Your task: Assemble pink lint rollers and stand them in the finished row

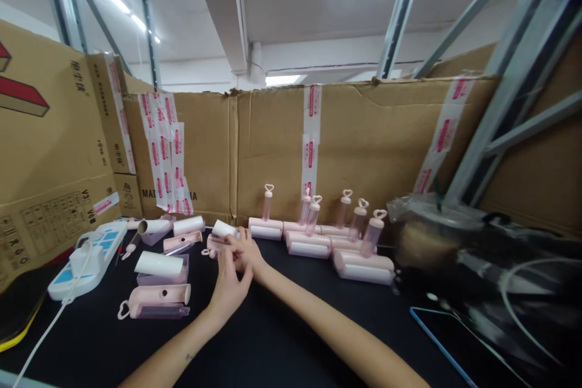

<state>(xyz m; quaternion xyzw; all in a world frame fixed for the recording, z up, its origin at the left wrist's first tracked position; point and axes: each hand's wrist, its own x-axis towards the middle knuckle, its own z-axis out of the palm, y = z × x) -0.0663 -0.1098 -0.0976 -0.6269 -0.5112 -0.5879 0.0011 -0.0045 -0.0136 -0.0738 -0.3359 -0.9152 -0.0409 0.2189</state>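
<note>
Black worktop (273, 339) spreads between the forearms (318, 315). Left hand (227, 291) and right hand (248, 254) meet at one pink case (213, 245) beside a white roll (224, 229); whether either grip is clenched, I cannot tell. Farther right, six heart-topped handles (373, 236) stand before the cardboard wall (273, 151).

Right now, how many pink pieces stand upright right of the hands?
6. Toward the cardboard: back-left piece, back-middle piece (partly covered), back-right piece. Nearer the camera: front-left piece, front-middle piece, front-right piece. Others could be hidden behind these.
</note>
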